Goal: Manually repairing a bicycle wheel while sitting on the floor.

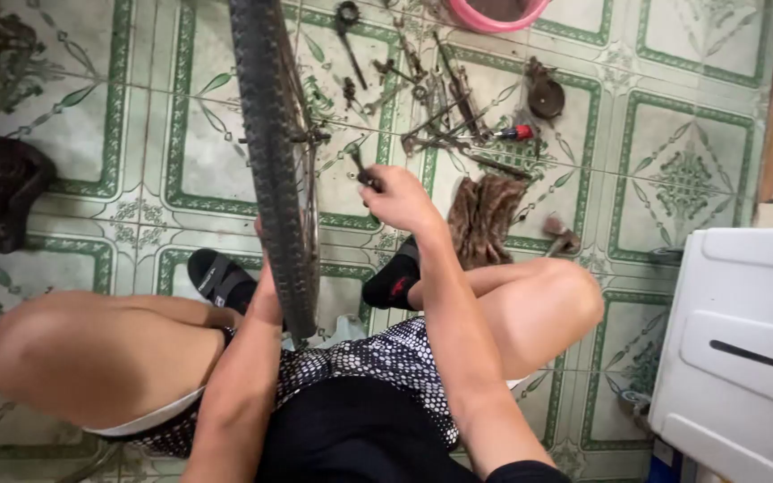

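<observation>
Right hand [397, 199] is closed around a small wrench [360, 167], and its far end points at the hub [310, 137] in the middle of the wheel [275, 161]. Left hand [266, 295] is mostly hidden behind the tire, so I cannot tell if it is open or closed, but it rests against the near side of the wheel. I sit with my knees apart, and the wheel stands upright between them on the tiled floor [682, 170]. I think I am working on the nut at the hub. Next I would need to set the wrench snug on the nut and keep the wheel from rolling. More tools [445, 112] lie far right of the wheel, and a rag [485, 219] lies just right of my hand.
</observation>
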